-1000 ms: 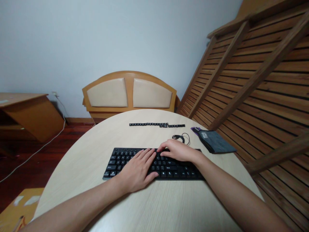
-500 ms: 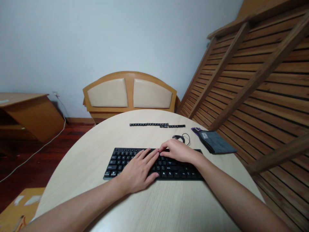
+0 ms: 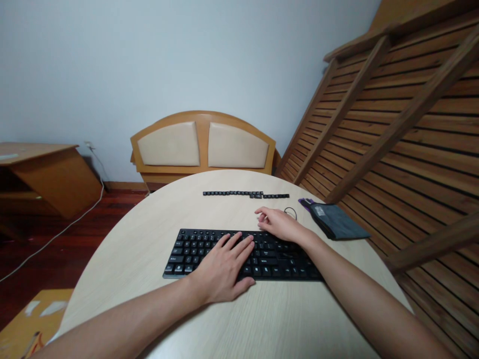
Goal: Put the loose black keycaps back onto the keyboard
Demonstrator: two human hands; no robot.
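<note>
A black keyboard [image 3: 187, 252] lies across the round table in front of me. My left hand [image 3: 224, 267] rests on its middle with fingers stretched out over the keys and the thumb near the front edge. At the keyboard's back edge, right of centre, my right hand [image 3: 280, 223] is lifted, its fingers loosely bent and apart, with nothing visible in them. My right wrist and forearm cover part of the keyboard's right side. Farther back, loose black keycaps [image 3: 234, 193] lie in a line, with a few more keycaps [image 3: 276, 196] continuing to the right.
Part of a thin black cable [image 3: 291, 213] loops behind my right hand. A grey cloth pouch [image 3: 342, 221] with purple trim lies at the table's right edge. Beyond the table [image 3: 123, 244] stand a padded headboard [image 3: 202, 117] and a leaning slatted wooden frame [image 3: 374, 124].
My right hand has lifted off the keys and moved up and away from my left hand. My left hand has shifted slightly to the right, still on the keyboard.
</note>
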